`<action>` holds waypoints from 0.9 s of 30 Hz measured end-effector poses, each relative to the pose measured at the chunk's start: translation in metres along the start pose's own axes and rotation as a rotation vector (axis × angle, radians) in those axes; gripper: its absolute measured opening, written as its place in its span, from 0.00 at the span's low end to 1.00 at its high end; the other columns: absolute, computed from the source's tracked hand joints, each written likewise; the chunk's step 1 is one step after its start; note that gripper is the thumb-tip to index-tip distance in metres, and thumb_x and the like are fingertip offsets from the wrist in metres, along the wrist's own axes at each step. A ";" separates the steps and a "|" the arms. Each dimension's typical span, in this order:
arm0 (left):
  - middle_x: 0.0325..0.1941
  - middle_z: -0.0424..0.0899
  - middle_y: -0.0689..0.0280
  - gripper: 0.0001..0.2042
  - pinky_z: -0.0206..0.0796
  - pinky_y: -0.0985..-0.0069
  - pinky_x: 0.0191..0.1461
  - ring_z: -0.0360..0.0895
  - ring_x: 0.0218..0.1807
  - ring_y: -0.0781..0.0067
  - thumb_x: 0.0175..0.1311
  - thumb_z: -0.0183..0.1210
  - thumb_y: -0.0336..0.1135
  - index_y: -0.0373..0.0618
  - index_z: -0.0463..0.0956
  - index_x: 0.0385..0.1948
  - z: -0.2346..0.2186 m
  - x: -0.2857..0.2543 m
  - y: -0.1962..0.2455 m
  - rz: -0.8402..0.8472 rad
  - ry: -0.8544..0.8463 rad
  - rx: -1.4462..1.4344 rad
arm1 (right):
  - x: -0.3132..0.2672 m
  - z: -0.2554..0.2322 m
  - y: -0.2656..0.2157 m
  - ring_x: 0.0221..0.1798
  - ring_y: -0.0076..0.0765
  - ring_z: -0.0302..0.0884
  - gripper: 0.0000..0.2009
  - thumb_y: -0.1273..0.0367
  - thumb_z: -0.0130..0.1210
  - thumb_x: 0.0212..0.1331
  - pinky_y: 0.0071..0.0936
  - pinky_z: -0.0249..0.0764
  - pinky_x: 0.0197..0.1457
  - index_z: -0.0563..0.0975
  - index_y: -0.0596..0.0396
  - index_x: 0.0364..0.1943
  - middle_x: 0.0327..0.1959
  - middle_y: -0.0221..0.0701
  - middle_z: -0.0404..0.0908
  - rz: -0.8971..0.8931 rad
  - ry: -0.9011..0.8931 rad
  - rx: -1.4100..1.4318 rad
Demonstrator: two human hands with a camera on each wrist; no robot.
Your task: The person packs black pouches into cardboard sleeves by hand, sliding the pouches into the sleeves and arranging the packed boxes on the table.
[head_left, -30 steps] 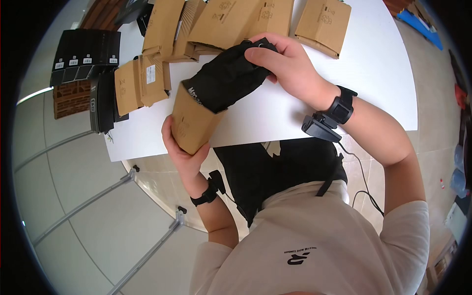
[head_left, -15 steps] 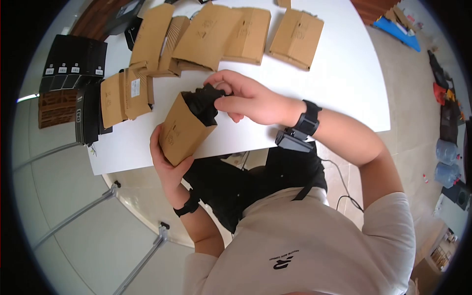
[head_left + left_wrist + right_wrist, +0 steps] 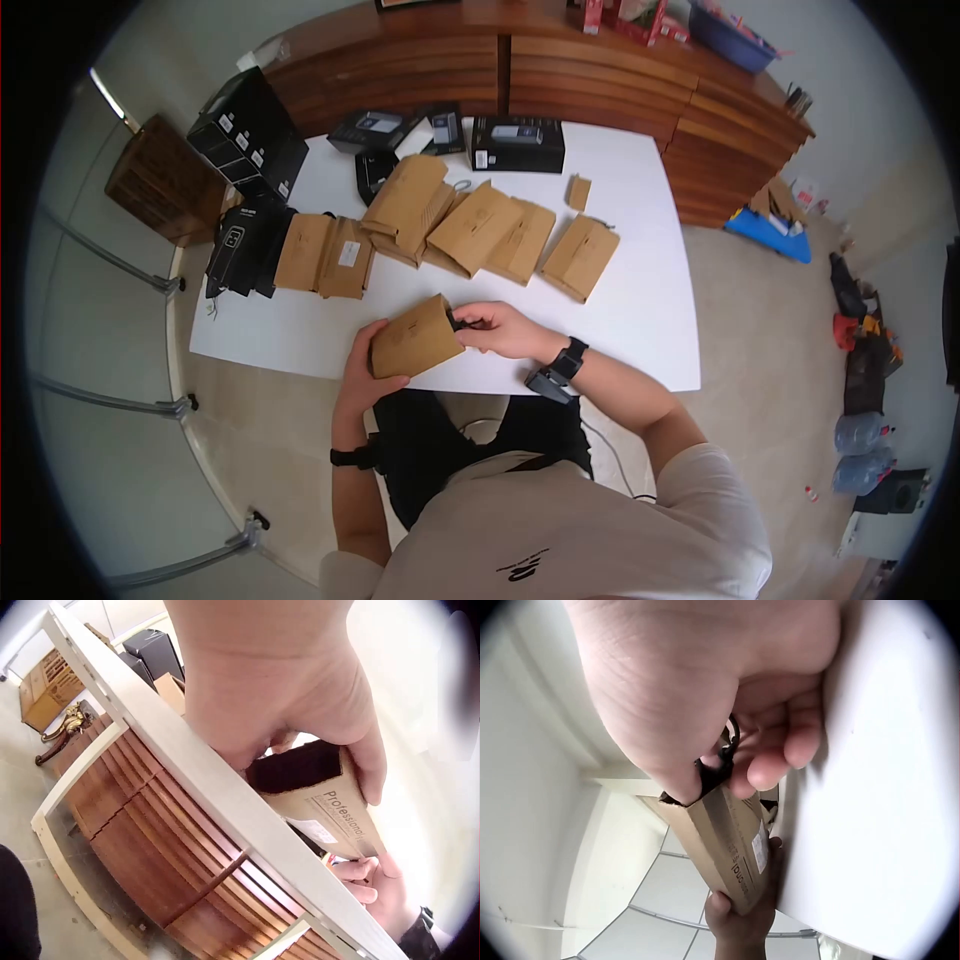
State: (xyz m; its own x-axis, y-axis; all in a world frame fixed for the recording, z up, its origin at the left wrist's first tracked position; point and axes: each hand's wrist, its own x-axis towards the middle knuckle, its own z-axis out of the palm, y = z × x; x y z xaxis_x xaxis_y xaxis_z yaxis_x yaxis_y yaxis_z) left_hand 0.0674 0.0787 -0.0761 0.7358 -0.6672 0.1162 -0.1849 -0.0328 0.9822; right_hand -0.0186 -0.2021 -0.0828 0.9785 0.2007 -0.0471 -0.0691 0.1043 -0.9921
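Note:
My left hand [image 3: 360, 372] grips a brown cardboard box [image 3: 412, 342] by its left end, thumb along the near side. Print reading "Professional" and a white label show on its wall in the left wrist view, where the end by the left hand is dark inside. At the box's right end, my right hand [image 3: 503, 332] pinches a black cloth item [image 3: 718, 774] at the opening; most of it is hidden inside the cardboard. The box is held tilted over the front part of the white table [image 3: 640, 345].
Several brown cardboard boxes [image 3: 580, 258] lie across the middle of the table. Black boxes [image 3: 518, 145] stand along the back, with more stacked black boxes [image 3: 250, 140] at the left. A small cardboard piece [image 3: 579, 192] lies at the right rear. Behind stands a wooden cabinet [image 3: 600, 90].
The black cloth item stuck far out of the box a second ago; it has gone down inside, the right hand moving with it. The head view has lifted, showing more of the table's back.

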 end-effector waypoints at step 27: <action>0.58 0.65 0.54 0.41 0.63 0.64 0.64 0.68 0.61 0.54 0.41 0.73 0.33 0.39 0.63 0.61 0.034 0.007 0.043 0.166 0.106 0.361 | -0.018 0.035 0.006 0.45 0.26 0.76 0.20 0.64 0.48 0.72 0.26 0.77 0.44 0.61 0.54 0.63 0.50 0.31 0.72 -0.155 0.232 0.286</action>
State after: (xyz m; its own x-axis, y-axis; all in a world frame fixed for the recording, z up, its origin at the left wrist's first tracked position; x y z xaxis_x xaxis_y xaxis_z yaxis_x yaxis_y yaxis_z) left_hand 0.0429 0.0473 -0.0377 0.7363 -0.6058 0.3014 -0.5094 -0.2030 0.8362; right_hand -0.0437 -0.1706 -0.0841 0.9972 -0.0610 0.0431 0.0635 0.3894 -0.9189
